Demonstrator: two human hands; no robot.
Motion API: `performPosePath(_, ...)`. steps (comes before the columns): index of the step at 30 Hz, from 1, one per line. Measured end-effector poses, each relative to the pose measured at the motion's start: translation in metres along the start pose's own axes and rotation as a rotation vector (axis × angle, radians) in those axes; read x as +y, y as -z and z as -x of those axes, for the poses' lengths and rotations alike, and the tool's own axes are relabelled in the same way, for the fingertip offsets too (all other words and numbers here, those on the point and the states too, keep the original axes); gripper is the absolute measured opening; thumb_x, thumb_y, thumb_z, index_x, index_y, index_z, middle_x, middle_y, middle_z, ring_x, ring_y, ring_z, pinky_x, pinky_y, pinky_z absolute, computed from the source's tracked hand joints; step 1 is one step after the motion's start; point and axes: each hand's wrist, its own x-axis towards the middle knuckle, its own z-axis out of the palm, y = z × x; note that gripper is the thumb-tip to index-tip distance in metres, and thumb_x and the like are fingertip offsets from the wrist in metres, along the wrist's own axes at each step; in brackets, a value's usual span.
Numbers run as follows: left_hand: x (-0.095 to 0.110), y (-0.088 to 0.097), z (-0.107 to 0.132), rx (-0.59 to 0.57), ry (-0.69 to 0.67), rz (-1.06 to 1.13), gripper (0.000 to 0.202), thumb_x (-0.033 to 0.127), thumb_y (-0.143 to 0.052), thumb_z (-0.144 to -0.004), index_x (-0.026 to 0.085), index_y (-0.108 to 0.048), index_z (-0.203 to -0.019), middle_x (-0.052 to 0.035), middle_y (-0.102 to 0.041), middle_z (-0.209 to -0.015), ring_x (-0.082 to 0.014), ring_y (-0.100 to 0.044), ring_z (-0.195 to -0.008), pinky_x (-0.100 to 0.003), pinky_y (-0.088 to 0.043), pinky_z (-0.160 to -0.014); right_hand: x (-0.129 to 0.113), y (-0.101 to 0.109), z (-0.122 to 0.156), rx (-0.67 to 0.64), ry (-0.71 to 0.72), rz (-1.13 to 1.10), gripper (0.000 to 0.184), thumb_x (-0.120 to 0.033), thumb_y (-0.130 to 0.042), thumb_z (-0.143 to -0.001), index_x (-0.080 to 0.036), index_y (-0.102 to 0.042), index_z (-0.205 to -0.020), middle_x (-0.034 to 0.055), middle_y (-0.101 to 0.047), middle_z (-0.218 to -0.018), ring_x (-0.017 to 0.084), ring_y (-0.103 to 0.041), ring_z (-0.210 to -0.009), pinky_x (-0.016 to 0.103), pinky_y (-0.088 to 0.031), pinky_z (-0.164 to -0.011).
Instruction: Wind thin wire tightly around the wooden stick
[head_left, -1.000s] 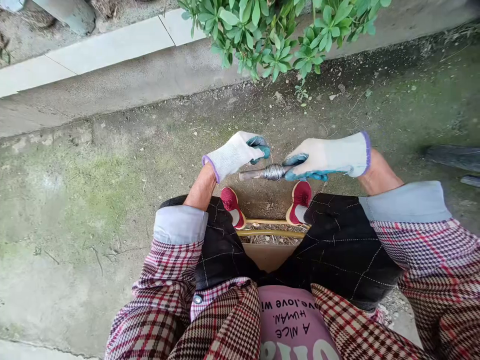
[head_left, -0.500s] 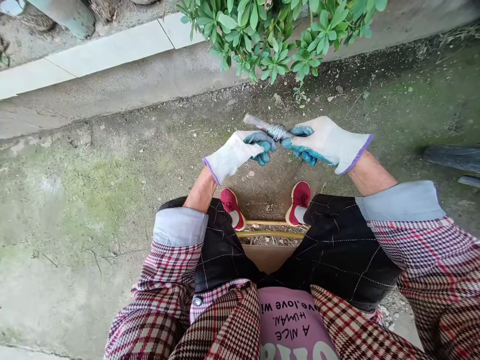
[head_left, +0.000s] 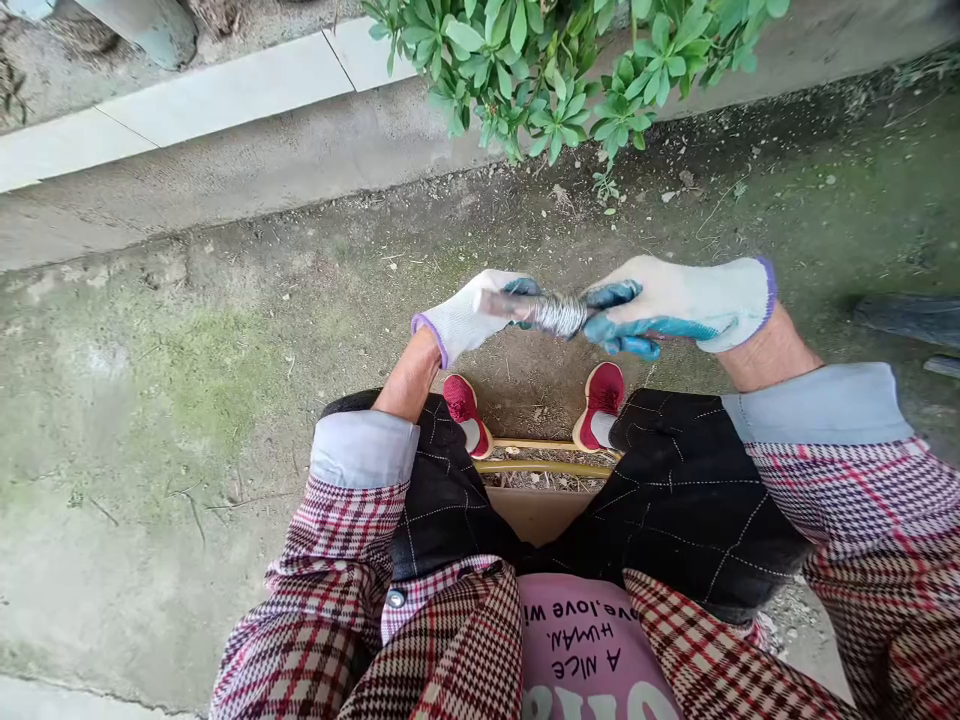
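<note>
Gripping a grey-brown stick [head_left: 504, 306] by its right part in the gloved right hand [head_left: 643, 298], fingers closed round it just right of the wire coil [head_left: 559, 316]. Wrapped around the stick's middle, that coil, held up off the ground [head_left: 247, 330] between both hands. Pointing the stick's bare end leftward from the coil, across in front of the gloved left hand [head_left: 466, 312]. Curling the left fingers just left of the coil, partly closed; cannot tell about any strand pinched there, or about contact with the stick.

Judging by the pose, probably handling the wire itself, winding on or drawing off, with no way to read which. Seems to call for a firm right grip, plus left fingers kept clear of the stick's bare end.

Hidden: the stick's other end inside the right glove, the left fingertips behind the stick. Blurred: the stick's bare end. Not visible: any loose wire leading from the coil. Cut off, far right of the coil: a dark object [head_left: 907, 313], hard to identify.
</note>
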Motion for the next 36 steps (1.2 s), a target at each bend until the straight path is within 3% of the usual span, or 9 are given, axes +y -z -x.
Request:
performPosePath(4,0.009,0.002,0.004,-0.013,0.034,-0.002,0.004,0.016,-0.067,-0.079,0.015,-0.070,-0.076,0.0019,-0.067,-0.073,-0.0100,-0.054,-0.067,-0.023,-0.045,-0.064,0.004,-0.003,-0.008,-0.073,-0.099,0.286,0.042,-0.061,-0.088,-0.083,-0.021,-0.075,-0.081,-0.0030,-0.061,-0.061,0.011,-0.052,-0.049,0.025,-0.041,-0.045)
performPosePath(8,0.014,-0.002,0.005,0.011,0.078,-0.031,0.006,0.020,-0.064,-0.076,0.016,-0.067,-0.072,0.0041,-0.060,-0.066,-0.0086,-0.048,-0.061,-0.022,-0.039,-0.059,0.003,-0.009,-0.017,0.086,-0.298,0.709,0.027,-0.045,-0.074,-0.094,-0.023,-0.072,-0.079,-0.0038,-0.055,-0.055,0.014,-0.051,-0.050,0.029,-0.036,-0.050)
performPosePath(12,0.013,-0.004,0.005,0.026,0.086,-0.024,0.009,0.019,-0.059,-0.073,0.017,-0.067,-0.072,0.0035,-0.057,-0.064,-0.0093,-0.047,-0.059,-0.022,-0.037,-0.056,-0.005,-0.013,-0.020,0.164,-0.323,0.918,0.028,-0.041,-0.065,-0.098,-0.024,-0.068,-0.076,-0.0012,-0.056,-0.056,0.017,-0.051,-0.053,0.034,-0.035,-0.055)
performPosePath(22,0.016,-0.006,0.005,0.058,0.111,-0.070,0.010,0.019,-0.061,-0.075,0.016,-0.070,-0.071,0.0048,-0.056,-0.059,-0.0089,-0.044,-0.055,-0.022,-0.033,-0.052,-0.002,-0.011,-0.022,0.159,-0.294,0.971,0.027,-0.040,-0.064,-0.099,-0.026,-0.069,-0.076,0.0020,-0.061,-0.062,0.021,-0.054,-0.061,0.037,-0.040,-0.062)
performPosePath(26,0.022,-0.007,0.009,0.038,0.134,-0.017,0.014,0.013,-0.060,-0.077,0.015,-0.074,-0.076,0.0011,-0.066,-0.062,-0.0094,-0.052,-0.055,-0.021,-0.041,-0.053,0.004,-0.007,-0.026,0.210,-0.262,1.034,0.025,-0.041,-0.064,-0.099,-0.024,-0.074,-0.082,0.0054,-0.068,-0.072,0.021,-0.056,-0.066,0.036,-0.038,-0.062)
performPosePath(31,0.025,-0.010,0.009,0.005,0.148,0.081,0.025,0.009,-0.058,-0.084,0.011,-0.081,-0.094,-0.0041,-0.077,-0.073,-0.0110,-0.065,-0.062,-0.023,-0.054,-0.062,0.000,-0.003,-0.026,0.325,-0.287,1.077,0.029,-0.040,-0.062,-0.102,-0.020,-0.070,-0.084,0.0073,-0.065,-0.077,0.020,-0.056,-0.070,0.035,-0.033,-0.061)
performPosePath(33,0.023,-0.009,0.008,0.021,0.130,0.070,0.025,0.007,-0.060,-0.084,0.010,-0.081,-0.096,-0.0051,-0.079,-0.077,-0.0114,-0.068,-0.066,-0.023,-0.054,-0.064,-0.002,-0.002,-0.024,0.399,-0.275,0.983,0.028,-0.038,-0.063,-0.103,-0.021,-0.066,-0.081,0.0064,-0.063,-0.074,0.020,-0.056,-0.069,0.035,-0.034,-0.061)
performPosePath(36,0.020,-0.004,0.005,0.052,0.064,0.022,0.016,0.010,-0.064,-0.087,0.011,-0.080,-0.088,-0.0054,-0.080,-0.079,-0.0113,-0.070,-0.068,-0.022,-0.053,-0.064,-0.005,-0.005,-0.020,0.467,-0.242,0.573,0.030,-0.041,-0.070,-0.101,-0.023,-0.062,-0.079,0.0031,-0.060,-0.068,0.018,-0.055,-0.061,0.034,-0.041,-0.057)
